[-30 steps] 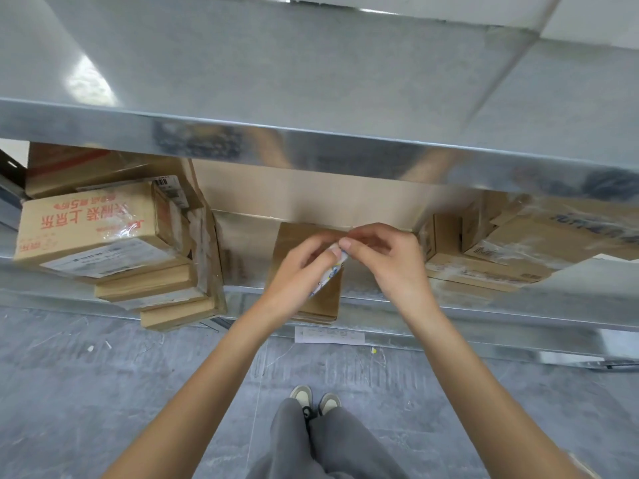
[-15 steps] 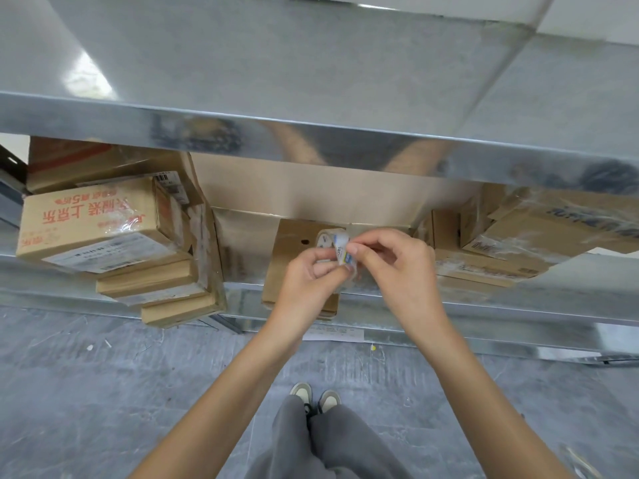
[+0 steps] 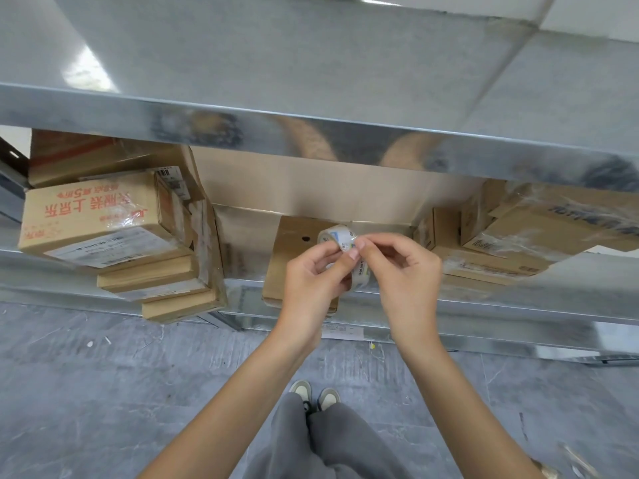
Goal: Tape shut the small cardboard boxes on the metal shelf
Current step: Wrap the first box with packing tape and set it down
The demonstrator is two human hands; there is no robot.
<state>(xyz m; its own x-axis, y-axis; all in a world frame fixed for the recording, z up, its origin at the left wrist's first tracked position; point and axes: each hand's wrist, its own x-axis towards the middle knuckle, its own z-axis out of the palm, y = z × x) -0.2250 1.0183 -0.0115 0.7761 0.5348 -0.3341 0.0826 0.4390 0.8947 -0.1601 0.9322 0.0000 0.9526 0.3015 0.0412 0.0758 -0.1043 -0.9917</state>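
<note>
Head view: you're picking at the tape end

Your left hand (image 3: 313,271) grips the tape roll (image 3: 342,243), now lifted clear above the small box (image 3: 294,257) on the shelf (image 3: 484,305); your right hand (image 3: 397,267) pinches its edge. Nothing is sealed yet.

My forearms are bare to the elbow, no sleeves, no watch or rings on my left hand (image 3: 311,274) or right hand (image 3: 404,271). I wear loose grey fabric trousers (image 3: 321,444) and pale grey-and-white sneakers (image 3: 314,397) with dark laces.
</note>
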